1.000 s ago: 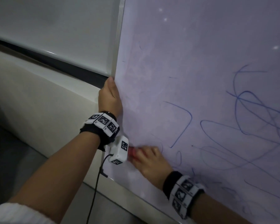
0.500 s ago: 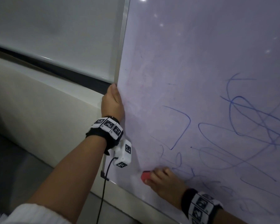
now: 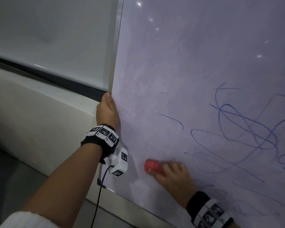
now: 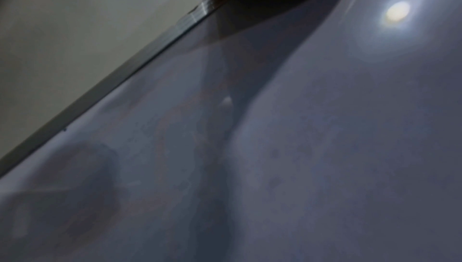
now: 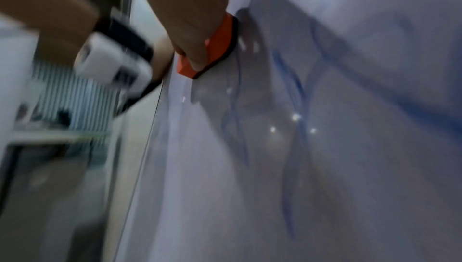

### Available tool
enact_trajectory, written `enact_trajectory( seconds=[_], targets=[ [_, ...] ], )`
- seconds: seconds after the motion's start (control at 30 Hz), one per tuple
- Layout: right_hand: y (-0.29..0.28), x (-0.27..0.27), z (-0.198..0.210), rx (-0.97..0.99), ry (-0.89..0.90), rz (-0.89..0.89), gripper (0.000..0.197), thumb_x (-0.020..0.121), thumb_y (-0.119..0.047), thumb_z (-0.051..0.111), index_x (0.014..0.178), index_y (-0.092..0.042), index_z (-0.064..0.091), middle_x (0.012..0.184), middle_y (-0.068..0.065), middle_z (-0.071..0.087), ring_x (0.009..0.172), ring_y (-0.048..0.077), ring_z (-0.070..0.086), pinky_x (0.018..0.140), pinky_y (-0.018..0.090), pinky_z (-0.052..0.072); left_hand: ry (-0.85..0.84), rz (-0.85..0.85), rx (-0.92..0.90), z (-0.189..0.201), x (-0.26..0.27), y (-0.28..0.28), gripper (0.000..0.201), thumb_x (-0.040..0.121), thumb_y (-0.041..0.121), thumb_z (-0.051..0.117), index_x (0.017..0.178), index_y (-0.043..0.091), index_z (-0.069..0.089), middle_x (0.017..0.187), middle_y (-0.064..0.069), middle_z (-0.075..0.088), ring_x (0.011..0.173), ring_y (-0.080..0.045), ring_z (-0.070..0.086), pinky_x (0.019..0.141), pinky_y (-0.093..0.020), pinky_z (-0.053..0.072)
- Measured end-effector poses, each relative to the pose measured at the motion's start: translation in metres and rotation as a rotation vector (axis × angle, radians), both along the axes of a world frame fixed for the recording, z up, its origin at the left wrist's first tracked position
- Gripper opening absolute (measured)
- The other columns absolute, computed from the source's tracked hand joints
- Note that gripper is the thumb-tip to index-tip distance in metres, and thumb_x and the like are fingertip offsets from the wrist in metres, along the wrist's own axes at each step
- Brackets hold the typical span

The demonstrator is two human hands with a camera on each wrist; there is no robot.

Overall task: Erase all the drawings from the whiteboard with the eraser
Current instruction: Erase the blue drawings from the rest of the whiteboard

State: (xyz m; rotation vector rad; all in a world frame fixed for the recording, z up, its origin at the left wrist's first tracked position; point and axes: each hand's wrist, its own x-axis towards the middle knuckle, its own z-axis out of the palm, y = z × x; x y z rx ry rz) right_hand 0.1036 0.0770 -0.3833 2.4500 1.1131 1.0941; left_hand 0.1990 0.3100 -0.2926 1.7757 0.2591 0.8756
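The whiteboard fills the right of the head view, with smeared traces on its left part and blue scribbles to the right. My right hand holds the red eraser flat against the board's lower left, just left of the scribbles. In the blurred right wrist view my fingers press the orange-red eraser onto the board beside blue lines. My left hand grips the board's left edge, fingers hidden behind it. The left wrist view shows only the board surface and its metal frame.
A second pale panel hangs left of the board above a dark strip and a cream ledge. A black cable runs down from the camera on my left wrist. The board's bottom edge lies just below my right hand.
My right hand swept the eraser down along the lower left, then up and right. The short blue strokes there and the lower part of the hooked line are gone. The left hand stayed put.
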Motion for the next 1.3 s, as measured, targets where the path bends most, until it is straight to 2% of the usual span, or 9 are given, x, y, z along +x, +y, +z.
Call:
enact_trajectory(
  seconds=[0.1, 0.17, 0.33, 0.5, 0.57, 0.73, 0.9, 1.07, 1.3],
  targets=[
    [0.006, 0.014, 0.054, 0.273, -0.162, -0.084, 0.042, 0.077, -0.012, 0.053, 0.113, -0.031, 0.063, 0.103, 0.009, 0.048, 0.083, 0.026, 0.041, 0.067, 0.034, 0.027, 0.012, -0.005, -0.007, 0.001, -0.001, -0.001, 0.046, 0.103, 0.026, 0.020, 0.101, -0.004, 0.055, 0.093, -0.024, 0.062, 0.085, -0.037, 0.057, 0.069, -0.032, 0.038],
    [0.012, 0.021, 0.054, 0.386, -0.203, -0.111, 0.039, 0.080, -0.015, 0.054, 0.116, -0.030, 0.058, 0.108, 0.008, 0.047, 0.086, 0.027, 0.041, 0.069, 0.035, 0.029, 0.026, -0.020, -0.016, 0.002, -0.001, -0.001, 0.047, 0.103, 0.027, 0.019, 0.102, -0.003, 0.054, 0.091, -0.022, 0.061, 0.085, -0.036, 0.057, 0.067, -0.030, 0.037],
    [0.001, -0.001, -0.024, -0.016, -0.016, -0.063, 0.037, 0.075, -0.016, 0.046, 0.109, -0.031, 0.050, 0.100, 0.007, 0.062, 0.085, 0.025, 0.043, 0.068, 0.033, 0.030, 0.046, -0.058, -0.012, 0.005, -0.003, 0.001, 0.044, 0.103, 0.026, 0.020, 0.095, -0.004, 0.052, 0.083, -0.018, 0.056, 0.081, -0.034, 0.056, 0.065, -0.028, 0.034],
    [0.006, 0.017, 0.083, 0.376, -0.305, -0.138, 0.038, 0.081, -0.021, 0.060, 0.116, -0.034, 0.055, 0.107, 0.004, 0.046, 0.085, 0.026, 0.040, 0.068, 0.035, 0.028, 0.039, -0.033, -0.015, 0.003, -0.002, -0.001, 0.045, 0.103, 0.025, 0.020, 0.099, -0.004, 0.053, 0.087, -0.020, 0.058, 0.079, -0.028, 0.053, 0.067, -0.027, 0.034],
    [0.012, 0.027, 0.099, 0.537, -0.360, -0.197, 0.039, 0.082, -0.021, 0.067, 0.116, -0.036, 0.053, 0.109, 0.002, 0.045, 0.086, 0.027, 0.040, 0.070, 0.036, 0.030, 0.036, -0.034, -0.021, 0.002, -0.003, -0.001, 0.045, 0.103, 0.025, 0.020, 0.100, -0.005, 0.054, 0.092, -0.022, 0.060, 0.081, -0.027, 0.053, 0.068, -0.027, 0.034],
    [0.020, 0.014, 0.048, 0.196, -0.188, -0.121, 0.057, 0.068, -0.018, 0.069, 0.119, -0.035, 0.049, 0.113, 0.004, 0.044, 0.090, 0.025, 0.043, 0.071, 0.034, 0.029, 0.067, -0.037, -0.028, 0.004, -0.001, 0.001, 0.048, 0.103, 0.027, 0.020, 0.106, -0.007, 0.053, 0.100, -0.029, 0.061, 0.092, -0.039, 0.057, 0.075, -0.036, 0.041],
    [0.032, 0.031, 0.118, 0.628, -0.363, -0.220, 0.048, 0.076, -0.022, 0.075, 0.116, -0.038, 0.054, 0.109, 0.002, 0.044, 0.088, 0.026, 0.040, 0.073, 0.037, 0.031, 0.058, -0.012, -0.015, 0.002, 0.000, 0.001, 0.048, 0.103, 0.027, 0.019, 0.102, -0.007, 0.053, 0.097, -0.029, 0.061, 0.090, -0.042, 0.057, 0.077, -0.041, 0.043],
    [0.058, 0.031, 0.089, 0.357, -0.200, -0.146, 0.053, 0.066, -0.015, 0.077, 0.114, -0.036, 0.065, 0.110, 0.004, 0.045, 0.088, 0.026, 0.042, 0.070, 0.036, 0.030, 0.081, -0.014, -0.018, 0.005, 0.000, 0.001, 0.048, 0.103, 0.026, 0.019, 0.106, -0.007, 0.053, 0.101, -0.030, 0.060, 0.093, -0.041, 0.057, 0.076, -0.038, 0.042],
    [0.040, 0.044, 0.159, 0.626, -0.339, -0.179, 0.052, 0.073, -0.022, 0.081, 0.117, -0.037, 0.058, 0.106, 0.002, 0.043, 0.088, 0.026, 0.040, 0.072, 0.038, 0.031, 0.088, -0.020, -0.027, 0.003, -0.001, 0.000, 0.047, 0.102, 0.026, 0.020, 0.102, -0.008, 0.053, 0.097, -0.030, 0.061, 0.090, -0.042, 0.057, 0.077, -0.041, 0.044]
  ],
)
